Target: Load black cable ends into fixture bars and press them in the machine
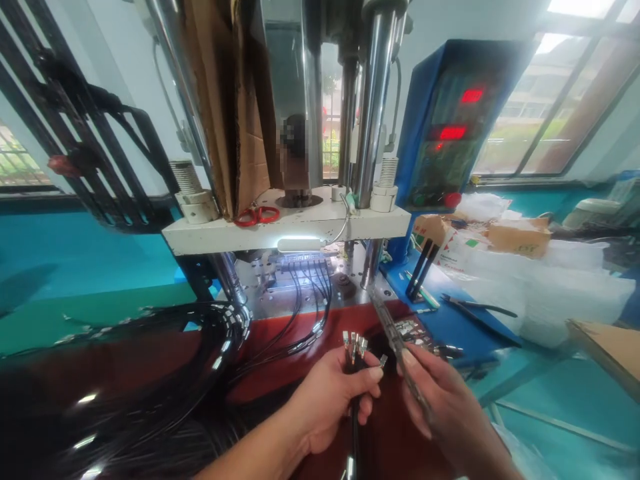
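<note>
Black cables: bunched upright above the red-brown table, silver connectors pointing up.
Left hand: closed around the bunch, thumb beside one connector splayed from the others.
Right hand: closed on a long, thin metal tool, slanted up toward the press base.
White press plate: bearing red-handled scissors, with a bright lamp along the front edge.
Wires: trailing from the lit fixture beneath.
Blue control box: glowing with red displays, right of the press.
Pliers: on the blue surface, right.
</note>
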`<state>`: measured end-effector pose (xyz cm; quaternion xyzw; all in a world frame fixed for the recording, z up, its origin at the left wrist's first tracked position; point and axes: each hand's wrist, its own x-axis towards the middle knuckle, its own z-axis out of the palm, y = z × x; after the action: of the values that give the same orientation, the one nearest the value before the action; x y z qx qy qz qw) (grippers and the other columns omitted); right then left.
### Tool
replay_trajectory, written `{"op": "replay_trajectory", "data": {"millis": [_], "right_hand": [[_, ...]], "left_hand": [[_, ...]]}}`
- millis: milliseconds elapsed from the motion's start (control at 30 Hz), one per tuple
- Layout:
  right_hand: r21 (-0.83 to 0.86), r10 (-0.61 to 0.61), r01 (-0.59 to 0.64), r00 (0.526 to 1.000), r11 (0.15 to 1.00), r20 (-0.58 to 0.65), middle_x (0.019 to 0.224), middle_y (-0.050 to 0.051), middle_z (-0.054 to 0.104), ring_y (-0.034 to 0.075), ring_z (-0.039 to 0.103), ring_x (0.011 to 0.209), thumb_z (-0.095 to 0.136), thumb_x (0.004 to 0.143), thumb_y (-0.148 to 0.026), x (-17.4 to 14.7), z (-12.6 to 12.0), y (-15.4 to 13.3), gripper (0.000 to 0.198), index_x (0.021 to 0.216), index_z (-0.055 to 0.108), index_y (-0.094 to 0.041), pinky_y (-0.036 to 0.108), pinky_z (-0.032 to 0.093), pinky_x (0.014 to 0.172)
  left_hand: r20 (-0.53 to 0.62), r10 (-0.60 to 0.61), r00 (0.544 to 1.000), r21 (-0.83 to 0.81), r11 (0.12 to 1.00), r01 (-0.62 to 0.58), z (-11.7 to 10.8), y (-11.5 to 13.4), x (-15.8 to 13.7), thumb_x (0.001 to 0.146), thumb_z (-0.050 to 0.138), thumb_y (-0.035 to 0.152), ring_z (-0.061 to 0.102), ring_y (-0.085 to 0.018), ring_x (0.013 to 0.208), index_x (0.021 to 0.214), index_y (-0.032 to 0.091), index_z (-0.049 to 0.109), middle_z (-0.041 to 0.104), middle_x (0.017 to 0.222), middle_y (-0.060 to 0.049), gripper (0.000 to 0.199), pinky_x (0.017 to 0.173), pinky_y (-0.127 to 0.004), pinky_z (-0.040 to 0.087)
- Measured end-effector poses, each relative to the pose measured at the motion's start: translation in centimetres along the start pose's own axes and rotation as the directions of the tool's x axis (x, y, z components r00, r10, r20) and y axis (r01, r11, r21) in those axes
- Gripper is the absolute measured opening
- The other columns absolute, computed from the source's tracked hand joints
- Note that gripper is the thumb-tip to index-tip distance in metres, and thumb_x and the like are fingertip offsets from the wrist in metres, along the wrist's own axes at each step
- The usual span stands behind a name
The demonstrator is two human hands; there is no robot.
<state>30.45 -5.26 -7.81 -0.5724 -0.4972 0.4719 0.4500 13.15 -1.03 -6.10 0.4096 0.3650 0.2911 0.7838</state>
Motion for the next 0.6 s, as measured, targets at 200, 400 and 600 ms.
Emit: {"op": "replay_trajectory", "data": {"millis": [200,400,600], "right_hand": [[0.223,0.046,-0.018,0.992,0.975,-0.122,0.041,-0.007,0.042,0.008,0.033,0.034,0.039,0.093,-0.054,-0.3,1.9,0.1,0.041,0.088,0.056,-0.017,0.018,0.026,0.032],[0.163,0.029,-0.011,0.994,0.986,-0.108,0.040,-0.007,0.044,0.008,0.036,0.033,0.038,0.095,-0.052,-0.2,1.6,0.0,0.042,0.092,0.058,-0.016,0.019,0.029,0.034],[0.154,0.027,-0.005,0.989,0.988,-0.145,0.042,-0.006,0.047,0.009,0.039,0.034,0.038,0.095,-0.051,-0.5,1.6,0.5,0.041,0.099,0.058,-0.016,0.019,0.032,0.033]], "left_hand": [[-0.036,0.006,0.999,0.209,0.978,0.002,1.5,-0.1,0.5,0.076,0.065,0.030,0.033,-0.003,0.035,0.079,0.017,0.052,0.050,0.057,0.006,0.018,0.033,-0.018,0.022],[-0.016,0.000,1.000,0.317,0.948,0.005,2.2,0.0,0.0,0.076,0.063,0.030,0.026,-0.005,0.038,0.071,0.017,0.054,0.040,0.050,0.008,0.017,0.036,-0.021,0.018],[0.019,0.008,1.000,0.395,0.918,-0.015,2.6,0.6,-0.6,0.079,0.059,0.034,0.029,-0.007,0.043,0.070,0.014,0.063,0.043,0.050,0.006,0.022,0.044,-0.021,0.024]]}}
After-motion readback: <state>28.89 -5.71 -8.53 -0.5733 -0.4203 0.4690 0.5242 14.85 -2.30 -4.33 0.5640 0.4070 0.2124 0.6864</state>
